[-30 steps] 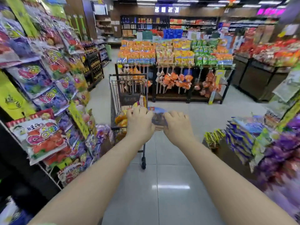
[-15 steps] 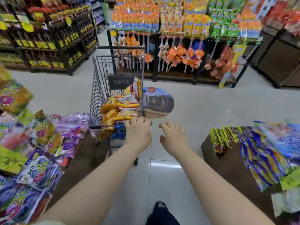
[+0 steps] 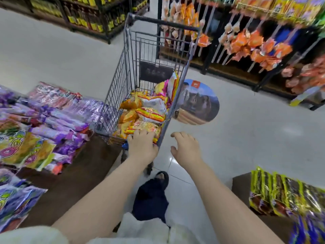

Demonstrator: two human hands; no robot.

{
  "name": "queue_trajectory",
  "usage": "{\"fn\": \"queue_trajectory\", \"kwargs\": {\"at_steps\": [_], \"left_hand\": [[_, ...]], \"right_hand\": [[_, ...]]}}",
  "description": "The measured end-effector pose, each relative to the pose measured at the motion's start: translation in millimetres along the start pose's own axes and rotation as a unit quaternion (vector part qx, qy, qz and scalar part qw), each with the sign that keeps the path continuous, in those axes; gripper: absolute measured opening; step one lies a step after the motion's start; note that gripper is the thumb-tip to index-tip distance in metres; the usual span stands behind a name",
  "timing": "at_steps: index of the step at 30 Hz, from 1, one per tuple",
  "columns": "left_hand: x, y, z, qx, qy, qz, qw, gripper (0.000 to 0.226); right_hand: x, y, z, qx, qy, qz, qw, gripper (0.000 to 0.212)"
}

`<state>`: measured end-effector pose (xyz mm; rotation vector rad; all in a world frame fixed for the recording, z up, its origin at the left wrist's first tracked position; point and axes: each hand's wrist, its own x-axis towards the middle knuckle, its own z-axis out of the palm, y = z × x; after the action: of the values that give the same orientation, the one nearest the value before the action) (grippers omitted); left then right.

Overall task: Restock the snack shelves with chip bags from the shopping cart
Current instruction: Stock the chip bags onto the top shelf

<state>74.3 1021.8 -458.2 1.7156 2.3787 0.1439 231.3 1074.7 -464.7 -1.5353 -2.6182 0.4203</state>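
The shopping cart (image 3: 119,76) stands in the aisle on the pale tiled floor (image 3: 52,59), a little tilted in the view, with its near end just in front of the person; the chip bags (image 3: 146,110) lie inside it in a loose heap, orange, yellow and white ones, and one stands upright against the right wire wall.

The left hand (image 3: 142,147) is at the near end of the cart, back upward; its fingers reach forward onto the nearest bag, but I cannot tell whether they curl round the bag or the cart's rim or only rest there. The right hand (image 3: 186,150) is in the air just beside the cart, on its right; the fingers are spread and loosely bent, and it holds nothing.

On the left, close beside the cart, a low shelf (image 3: 98,155) carries purple and yellow snack bags (image 3: 58,118); at the lower right, another shelf (image 3: 240,185) has dark packets with yellow edges (image 3: 281,194). Behind the cart there is a rack with hanging orange packets (image 3: 246,43); a round picture sticker (image 3: 198,103) is on the floor, partly hidden behind the cart's right wall. Below the hands, a foot in a dark sandal (image 3: 161,176) shows.
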Motion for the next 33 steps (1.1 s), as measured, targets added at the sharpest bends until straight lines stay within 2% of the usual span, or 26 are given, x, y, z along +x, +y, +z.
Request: {"fn": "queue_trajectory", "kwargs": {"at_steps": [6, 14, 20, 23, 25, 28, 31, 33], "left_hand": [[110, -24, 12, -0.023, -0.007, -0.050, 0.998, 0.034], [242, -53, 10, -0.059, -0.051, -0.109, 0.991, 0.041], [289, -80, 31, -0.101, -0.097, -0.192, 0.971, 0.037], [305, -89, 50, -0.140, -0.120, -0.248, 0.951, 0.031], [318, -92, 60, -0.147, -0.121, -0.277, 0.942, 0.028], [333, -94, 76, -0.176, -0.162, -0.316, 0.918, 0.029], [353, -91, 88, -0.299, -0.178, -0.360, 0.866, 0.037], [366, -89, 93, -0.396, -0.167, -0.399, 0.810, 0.044]], "right_hand": [[125, 13, 10, -0.013, -0.035, -0.038, 0.999, 0.032], [270, 25, 12, -0.040, -0.086, -0.066, 0.993, 0.044], [338, 38, 33, -0.036, -0.157, -0.065, 0.985, 0.042], [372, 47, 52, -0.036, -0.194, -0.049, 0.979, 0.049], [393, 51, 67, -0.030, -0.243, -0.035, 0.969, 0.058], [419, 51, 86, -0.017, -0.322, -0.031, 0.946, 0.072], [434, 50, 99, 0.010, -0.365, -0.011, 0.931, 0.076], [438, 50, 109, 0.023, -0.375, -0.006, 0.927, 0.075]]}}
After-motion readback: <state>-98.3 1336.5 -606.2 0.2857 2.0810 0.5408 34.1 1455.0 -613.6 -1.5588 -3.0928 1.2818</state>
